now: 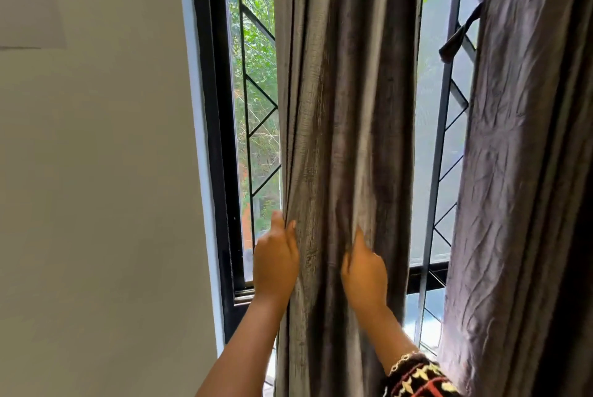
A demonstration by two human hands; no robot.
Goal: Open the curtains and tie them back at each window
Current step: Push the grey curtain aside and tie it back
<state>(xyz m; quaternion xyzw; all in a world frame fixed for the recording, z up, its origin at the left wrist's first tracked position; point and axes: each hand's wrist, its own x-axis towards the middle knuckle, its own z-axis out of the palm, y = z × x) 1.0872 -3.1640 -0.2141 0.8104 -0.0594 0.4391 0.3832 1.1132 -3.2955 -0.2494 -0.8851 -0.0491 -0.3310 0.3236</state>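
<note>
A cream wall [96, 172] filled the view from 9 o'clock, with a black window frame [218, 140] beside it and green leaves beyond the glass. On my remote feed the grey curtain [346, 92] hung bunched from 12 o'clock down to 6, not yet tied. A second curtain [519, 140] hung at 3 o'clock, with a dark strap [459, 34] dangling at its edge near 1 o'clock.

The left hand [276, 265], at 7 o'clock of the grey curtain, pinched its left hem between thumb and fingers. The right hand [364, 274] pressed into a centre fold. Its fingers were buried in blurred cloth, so I could not tell whether they gripped.

I judged the gathering half done. A pinch on the hem alone could slip and let the folds spread back over the glass. A hard sideways tug might strain the hanging above.
</note>
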